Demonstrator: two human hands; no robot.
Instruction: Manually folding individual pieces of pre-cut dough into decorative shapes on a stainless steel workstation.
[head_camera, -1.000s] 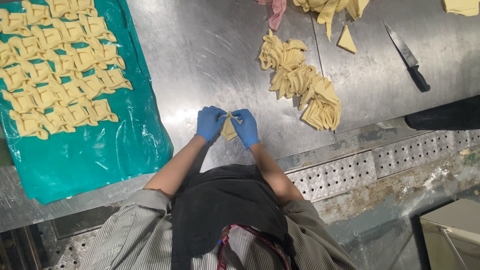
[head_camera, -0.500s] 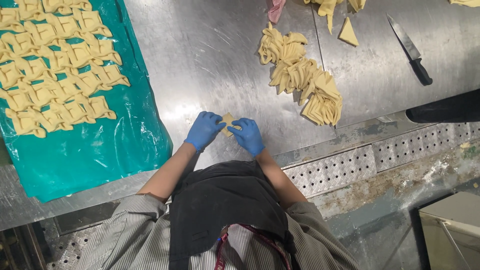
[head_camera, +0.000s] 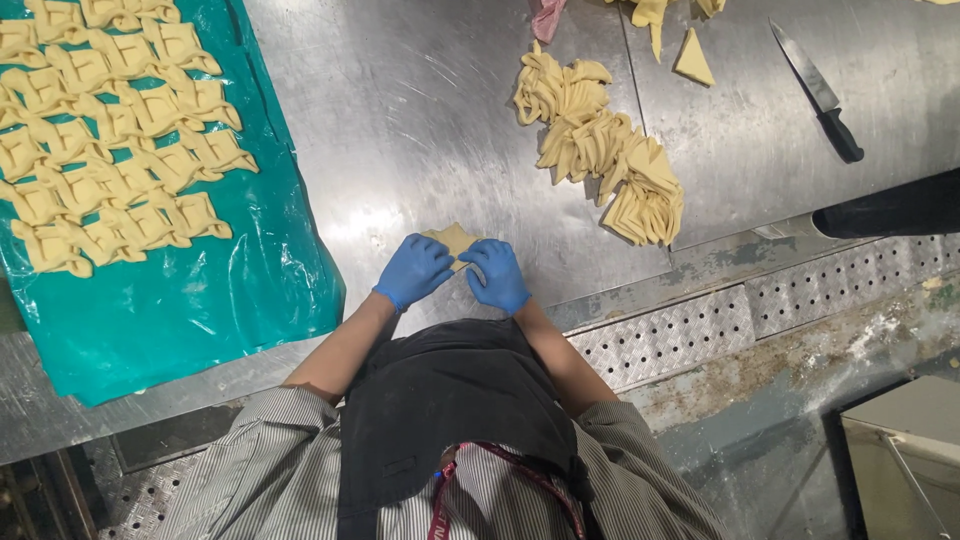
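Note:
Both my hands wear blue gloves and meet over one small flat piece of pale yellow dough (head_camera: 455, 238) lying on the steel table (head_camera: 400, 130). My left hand (head_camera: 413, 270) presses its left edge, fingers curled on it. My right hand (head_camera: 496, 276) pinches the right edge. Most of the piece is hidden under my fingers. To the upper right lies a pile of cut dough squares (head_camera: 600, 150). At the left, several folded dough pieces (head_camera: 110, 130) sit in rows on a teal plastic sheet (head_camera: 200, 310).
A black-handled knife (head_camera: 818, 92) lies at the upper right of the table. Loose dough scraps (head_camera: 692, 58) sit near the top edge. A perforated metal strip (head_camera: 760, 310) runs along the table's near edge, with a dark sleeve (head_camera: 890, 212) reaching in from the right.
The view has shifted slightly. My hands have drawn closer together on the dough piece and folded its edges inward.

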